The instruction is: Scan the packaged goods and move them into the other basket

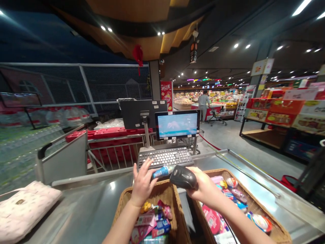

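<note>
- The left hand (143,184) is half open with its fingers spread, and a blue-and-white tube (161,172) sits at the fingertips, just in front of the keyboard (165,157). The frame does not show how firmly the hand has hold of it.
- The tube is slim and glossy, with a pale cap end and small printing too blurred to read. It lies tilted, its far end pointing toward the scanner.
- The right hand (204,189) is curled closed around a black handheld barcode scanner (183,177), which it holds out in front of the keyboard, its nose angled toward the tube and almost touching it.
- Directly below the left hand and in front of the keyboard, a wicker basket (122,211) holds pink and blue packets (154,225).
- Beside that basket, on the right and also in front of the keyboard, a second wicker basket (269,215) holds a pink round tin (210,218) and assorted wrapped goods.
- A lit monitor (177,124) stands directly behind the keyboard.
- Well left of the keyboard, a quilted pale pink handbag (25,210) rests on the steel checkout counter (254,176).
- Far beyond the keyboard, a person in a grey shirt (203,101) stands among the supermarket's displays.
</note>
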Demonstrator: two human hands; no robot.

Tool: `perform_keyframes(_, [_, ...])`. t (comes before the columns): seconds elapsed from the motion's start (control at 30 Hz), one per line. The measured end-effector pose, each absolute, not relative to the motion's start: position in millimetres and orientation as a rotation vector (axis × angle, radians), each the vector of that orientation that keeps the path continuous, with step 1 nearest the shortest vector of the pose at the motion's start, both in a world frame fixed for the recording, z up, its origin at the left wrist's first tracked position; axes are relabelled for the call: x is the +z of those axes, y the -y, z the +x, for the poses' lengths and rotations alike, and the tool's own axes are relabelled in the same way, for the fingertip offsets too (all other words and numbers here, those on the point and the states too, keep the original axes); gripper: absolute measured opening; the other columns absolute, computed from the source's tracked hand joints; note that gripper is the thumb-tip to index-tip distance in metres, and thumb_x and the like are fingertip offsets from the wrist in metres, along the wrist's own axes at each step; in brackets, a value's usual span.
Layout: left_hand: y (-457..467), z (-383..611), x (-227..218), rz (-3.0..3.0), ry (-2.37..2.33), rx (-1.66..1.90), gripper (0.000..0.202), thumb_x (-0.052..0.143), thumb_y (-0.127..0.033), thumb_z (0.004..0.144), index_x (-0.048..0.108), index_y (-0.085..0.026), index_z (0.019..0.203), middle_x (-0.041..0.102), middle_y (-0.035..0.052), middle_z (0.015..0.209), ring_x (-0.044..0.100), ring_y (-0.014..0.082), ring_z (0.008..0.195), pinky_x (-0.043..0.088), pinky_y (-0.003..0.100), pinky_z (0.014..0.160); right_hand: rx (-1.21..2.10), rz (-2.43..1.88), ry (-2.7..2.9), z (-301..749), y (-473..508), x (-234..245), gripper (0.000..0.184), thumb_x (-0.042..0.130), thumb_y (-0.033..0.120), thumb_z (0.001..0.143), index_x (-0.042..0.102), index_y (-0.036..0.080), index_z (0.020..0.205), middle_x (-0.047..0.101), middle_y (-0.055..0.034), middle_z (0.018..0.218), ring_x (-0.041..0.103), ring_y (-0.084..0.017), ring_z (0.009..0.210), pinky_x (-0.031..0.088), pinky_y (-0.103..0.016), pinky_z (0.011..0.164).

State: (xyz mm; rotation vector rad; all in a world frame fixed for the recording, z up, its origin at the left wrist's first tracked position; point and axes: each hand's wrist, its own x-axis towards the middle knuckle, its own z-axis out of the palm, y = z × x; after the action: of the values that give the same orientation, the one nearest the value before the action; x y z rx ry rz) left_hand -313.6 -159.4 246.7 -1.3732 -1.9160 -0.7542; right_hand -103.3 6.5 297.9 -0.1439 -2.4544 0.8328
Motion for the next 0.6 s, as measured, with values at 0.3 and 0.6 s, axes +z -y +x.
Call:
perform_keyframes(0.3, [200, -312, 216, -1.42, 2.025, -0.698, 0.011, 0.06, -0.021, 0.084, 0.064, -0.023, 0.095, 0.057, 0.0119, 0.135, 0.047, 0.0295, 0.131, 0.01, 0.062, 0.114, 0.84, -0.166, 2.55, -115, 17, 283, 0.046, 0.059, 0.008, 0.065, 0.065, 0.021, 0.108, 0.066, -0.0071, 0.11, 0.059, -0.024, 0.103, 0.047, -0.036, 0.092])
perform_keyframes(0.6, [232, -300, 176, -1.672, 2.222, -0.545, 0.013, 0.059, -0.023, 0.083, 0.061, -0.023, 0.095, 0.053, 0.0086, 0.14, 0.042, 0.0284, 0.134, 0.006, 0.065, 0.115, 0.919, -0.13, 2.593, -128, 38, 268, 0.048, 0.059, 0.008, 0.064, 0.067, 0.021, 0.11, 0.069, -0.0071, 0.111, 0.061, -0.026, 0.105, 0.046, -0.038, 0.094])
